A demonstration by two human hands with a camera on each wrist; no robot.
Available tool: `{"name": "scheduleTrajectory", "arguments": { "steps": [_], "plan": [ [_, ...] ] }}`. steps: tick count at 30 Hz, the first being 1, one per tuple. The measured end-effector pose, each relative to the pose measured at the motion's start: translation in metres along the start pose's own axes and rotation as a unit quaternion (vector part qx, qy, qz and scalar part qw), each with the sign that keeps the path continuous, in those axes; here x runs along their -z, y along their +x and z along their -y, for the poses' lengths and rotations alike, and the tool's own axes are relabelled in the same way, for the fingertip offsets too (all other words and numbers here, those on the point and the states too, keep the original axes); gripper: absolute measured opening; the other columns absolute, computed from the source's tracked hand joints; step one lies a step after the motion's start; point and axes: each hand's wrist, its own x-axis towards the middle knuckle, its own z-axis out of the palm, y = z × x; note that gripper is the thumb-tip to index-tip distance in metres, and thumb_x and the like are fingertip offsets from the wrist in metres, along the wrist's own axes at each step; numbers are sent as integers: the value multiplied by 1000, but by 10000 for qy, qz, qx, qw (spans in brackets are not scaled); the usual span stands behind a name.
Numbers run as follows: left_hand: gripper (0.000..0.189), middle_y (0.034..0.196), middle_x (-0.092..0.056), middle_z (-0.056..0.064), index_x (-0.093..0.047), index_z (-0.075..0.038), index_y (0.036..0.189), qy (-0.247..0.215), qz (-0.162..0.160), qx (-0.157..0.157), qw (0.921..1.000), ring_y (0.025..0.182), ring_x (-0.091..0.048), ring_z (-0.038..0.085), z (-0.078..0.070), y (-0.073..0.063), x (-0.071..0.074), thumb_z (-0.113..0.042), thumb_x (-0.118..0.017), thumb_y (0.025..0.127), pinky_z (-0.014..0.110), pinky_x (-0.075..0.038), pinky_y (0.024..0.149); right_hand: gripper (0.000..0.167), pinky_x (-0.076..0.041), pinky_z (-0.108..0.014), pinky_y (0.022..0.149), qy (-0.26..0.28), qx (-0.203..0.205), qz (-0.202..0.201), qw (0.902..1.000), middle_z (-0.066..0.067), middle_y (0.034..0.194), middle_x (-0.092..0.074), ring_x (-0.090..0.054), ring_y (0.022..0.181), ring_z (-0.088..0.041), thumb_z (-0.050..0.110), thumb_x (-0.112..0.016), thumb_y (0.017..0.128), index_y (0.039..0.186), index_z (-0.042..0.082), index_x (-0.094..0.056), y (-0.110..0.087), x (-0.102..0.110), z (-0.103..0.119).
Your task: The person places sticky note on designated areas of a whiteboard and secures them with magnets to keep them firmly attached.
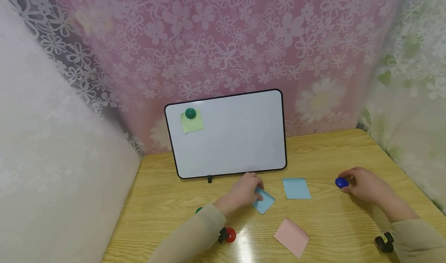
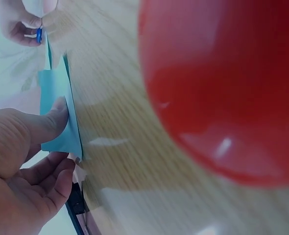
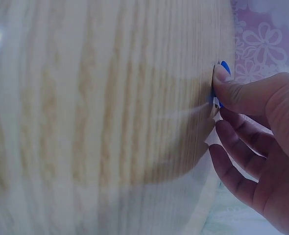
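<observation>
While the left hand (image 1: pixel 245 190) pinches a light blue square paper note (image 1: pixel 265 204) at the lower centre of the frame, the right hand (image 1: pixel 367 186) holds a glossy, deep blue round magnet (image 1: pixel 342 183) toward the right side. The left thumb lies flat across the face of the note, with the fingers curled at its edge; seen from the left wrist, the paper is smooth, unmarked on the visible side and slightly bent. The right thumb and forefinger are clamped on the rim of the magnet, the other fingers bent and a little apart.

Both are at a yellowish wooden table (image 1: pixel 156 201) with wavy grain and a bright glare at lower centre. A second light blue square note (image 1: pixel 296 188) lies between the hands, and a pink square note (image 1: pixel 292 238) lies below it. A shiny red round magnet (image 1: pixel 230 235) sits beside the left sleeve (image 1: pixel 189 236). At centre stands a black-framed whiteboard (image 1: pixel 233 139), a pale green note (image 1: pixel 195 125) under a green round magnet (image 1: pixel 190 113) at its upper left. Pink floral cloth (image 1: pixel 226 54) hangs behind.
</observation>
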Motion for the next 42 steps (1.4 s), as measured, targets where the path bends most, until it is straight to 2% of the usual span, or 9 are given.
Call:
{"name": "scheduleTrajectory", "arguments": {
  "steps": [8, 12, 17, 27, 32, 42],
  "plan": [
    [21, 98, -69, -8, -74, -19, 99, -122, -79, 43, 9999, 94, -56, 8, -2, -1, 0, -24, -92, 88, 18, -48, 81, 44, -57, -59, 78, -54, -13, 12, 10000, -30, 115, -64, -67, 94, -42, 10, -89, 86, 122, -9, -72, 0, 1, 1],
    [23, 95, -68, -10, -72, -19, 96, -496, -48, 168, 9986, 89, -57, 6, -2, -4, 1, -22, -93, 87, 19, -49, 77, 45, -56, -60, 79, -46, -30, -10, 10000, -30, 114, -64, -67, 95, -43, 10, -88, 86, 122, -10, -71, 1, 2, 2],
    [25, 94, -69, -9, -71, -18, 96, -1215, -43, 424, 9917, 83, -58, 5, 1, -6, -1, -18, -94, 86, 21, -50, 75, 46, -55, -60, 78, 9, -23, -12, 10000, -27, 112, -65, -66, 94, -41, 11, -89, 87, 123, -9, -71, 2, 2, 0],
    [14, 96, -71, -5, -76, -13, 99, -2024, -68, 612, 9774, 85, -60, 6, 7, -6, -4, -13, -87, 91, 22, -53, 75, 45, -56, -62, 80, -29, 63, -52, 10000, -29, 113, -65, -67, 95, -43, 9, -89, 86, 122, -10, -71, 2, 0, 1],
    [4, 97, -73, -6, -80, -12, 100, -2164, -135, 602, 9744, 84, -58, 5, 9, -7, -6, -15, -81, 98, 22, -52, 76, 45, -56, -61, 79, -85, 77, -34, 9999, -31, 114, -64, -67, 95, -44, 8, -88, 87, 123, -11, -70, 2, -1, 3],
    [9, 104, -73, -3, -82, -13, 105, -2366, -210, 699, 9689, 91, -60, 7, 12, -12, -4, -18, -76, 102, 23, -52, 78, 43, -56, -63, 81, -42, 41, -23, 10000, -34, 117, -63, -67, 97, -48, 7, -89, 86, 120, -11, -71, 1, 0, 5]
  ]
}}
